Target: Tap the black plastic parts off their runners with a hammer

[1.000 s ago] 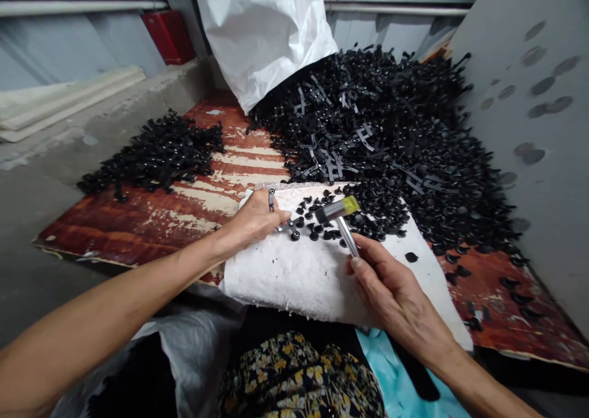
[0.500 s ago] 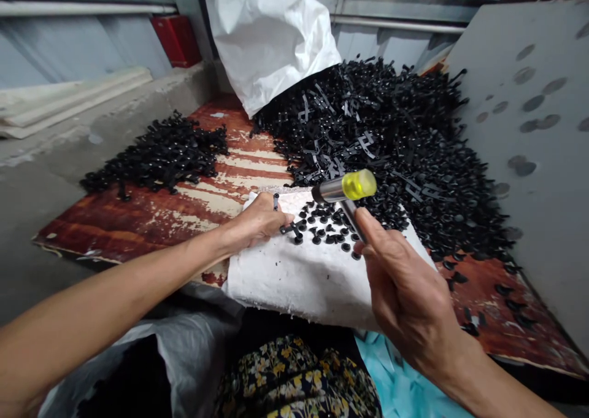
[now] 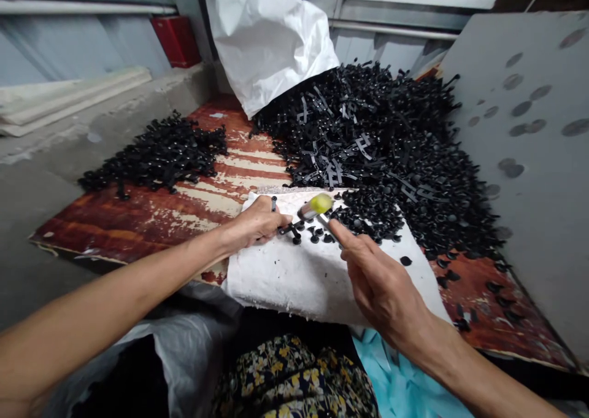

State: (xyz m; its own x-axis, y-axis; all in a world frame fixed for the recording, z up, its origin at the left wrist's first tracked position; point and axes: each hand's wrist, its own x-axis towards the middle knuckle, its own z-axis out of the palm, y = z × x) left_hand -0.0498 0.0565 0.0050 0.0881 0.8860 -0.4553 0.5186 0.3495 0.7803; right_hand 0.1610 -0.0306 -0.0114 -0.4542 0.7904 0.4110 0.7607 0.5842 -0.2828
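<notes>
- Far left: small pile (image 3: pixel 154 154) of black parts sat on bare desk (image 3: pixel 80 228), well apart from the cloth. Strips and studs looked joined there, though too small to be sure. My read: the done lot.
- The left hand (image 3: pixel 258 221) was at the left part of the white cloth (image 3: pixel 289 283), grip narrow, pinching a black strip (image 3: pixel 295 231). Strip stuck out to the right of the fingertips, low over the cloth. Likely one piece mid-work, not finished.
- Second short strip (image 3: pixel 274 203) showed above the knuckles; couldn't tell how it was held.
- The hammer (image 3: pixel 316 206) had its head just beside the held strip, yellow face to the right. Blurred; contact couldn't be told.
- The right hand (image 3: pixel 384 277) had its grip closed around the hammer handle.
- Loose studs (image 3: pixel 368 214) covered the cloth's far right part. Looked unused, so still to do.
- Big heap (image 3: pixel 391 123) behind them, grey strips on top, dwarfed the left pile. If that was stock, most of the work was left.
- Far right: a few stray studs (image 3: pixel 494 287) on the desk.
</notes>
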